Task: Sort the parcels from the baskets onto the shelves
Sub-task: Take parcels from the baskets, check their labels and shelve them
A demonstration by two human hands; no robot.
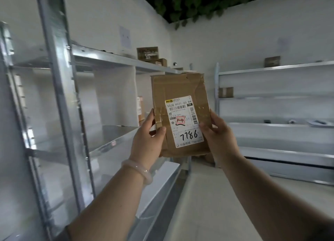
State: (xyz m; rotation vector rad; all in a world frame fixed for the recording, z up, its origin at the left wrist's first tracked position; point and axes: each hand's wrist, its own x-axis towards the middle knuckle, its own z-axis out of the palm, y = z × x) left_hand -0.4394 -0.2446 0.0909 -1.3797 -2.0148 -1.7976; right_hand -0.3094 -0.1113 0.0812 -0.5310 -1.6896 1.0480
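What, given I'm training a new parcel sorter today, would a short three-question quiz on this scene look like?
1. True or false: the left hand and the right hand both grip the brown parcel, held upright in front of the shelves.
2. Which number is handwritten large near the bottom of the parcel's label? A) 7786 B) 3320 C) 1159
3. Fill in: the pale bracelet sits on the ___ wrist.

Key: 1 true; 2 A; 3 left.
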